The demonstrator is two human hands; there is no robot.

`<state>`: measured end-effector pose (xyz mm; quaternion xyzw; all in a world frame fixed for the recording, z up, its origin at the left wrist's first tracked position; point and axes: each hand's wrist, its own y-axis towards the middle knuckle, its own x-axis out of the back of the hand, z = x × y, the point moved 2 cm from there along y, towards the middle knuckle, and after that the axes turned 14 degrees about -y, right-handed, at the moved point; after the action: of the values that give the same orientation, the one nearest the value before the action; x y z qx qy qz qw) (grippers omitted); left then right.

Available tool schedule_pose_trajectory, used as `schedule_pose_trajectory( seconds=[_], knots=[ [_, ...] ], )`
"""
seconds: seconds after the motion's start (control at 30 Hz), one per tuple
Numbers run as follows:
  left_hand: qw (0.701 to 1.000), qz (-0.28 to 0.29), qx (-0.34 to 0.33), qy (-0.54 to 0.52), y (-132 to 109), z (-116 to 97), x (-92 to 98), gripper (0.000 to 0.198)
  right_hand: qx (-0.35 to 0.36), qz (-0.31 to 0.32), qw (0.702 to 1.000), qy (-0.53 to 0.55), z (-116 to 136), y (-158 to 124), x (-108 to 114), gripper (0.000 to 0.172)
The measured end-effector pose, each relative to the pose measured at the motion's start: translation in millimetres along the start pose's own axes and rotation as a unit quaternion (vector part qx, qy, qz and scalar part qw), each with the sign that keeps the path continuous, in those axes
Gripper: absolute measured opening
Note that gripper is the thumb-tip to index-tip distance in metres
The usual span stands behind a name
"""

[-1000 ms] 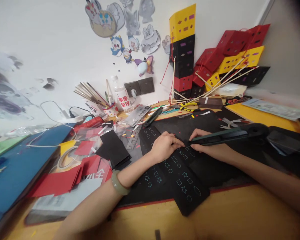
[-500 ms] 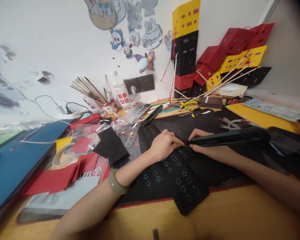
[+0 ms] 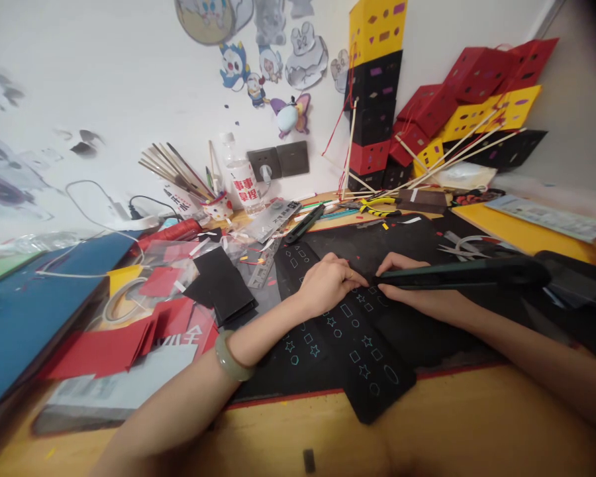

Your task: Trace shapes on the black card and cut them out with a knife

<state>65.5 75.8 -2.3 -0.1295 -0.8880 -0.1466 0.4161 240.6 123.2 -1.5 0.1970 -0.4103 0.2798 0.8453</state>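
Right of centre, the right hand (image 3: 427, 306) grips a dark green, long-bodied handheld tool (image 3: 467, 273), tip down by the black paper strip with blue-outlined shapes (image 3: 380, 394), lower centre. The left hand (image 3: 328, 286) presses beside it, fingers bent; any pinch, I can't tell. I'd go light, strip flat, fingertips clear. Upper left of centre, a clear plastic bottle (image 3: 242, 189) seemingly reads "事事" in red.

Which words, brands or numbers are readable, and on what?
"事事拿捏": clear plastic bottle
"全": transparent plastic packet with white print
"水": tilted white container; other characters unclear
Too blurred or small: silver-grey plastic package, grey slotted ruler, pale blue sheet
Long black card strip: drawn shapes only
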Motion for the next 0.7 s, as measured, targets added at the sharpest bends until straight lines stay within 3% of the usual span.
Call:
schedule_pose_trajectory(
  seconds=[0.7],
  knots=[
    [1.000,-0.020,-0.013,0.012,-1.5,0.3,-2.2,0.020,0.008,-0.022,0.998,-0.067,6.0,-2.3,-0.1,0.007]
  ],
)
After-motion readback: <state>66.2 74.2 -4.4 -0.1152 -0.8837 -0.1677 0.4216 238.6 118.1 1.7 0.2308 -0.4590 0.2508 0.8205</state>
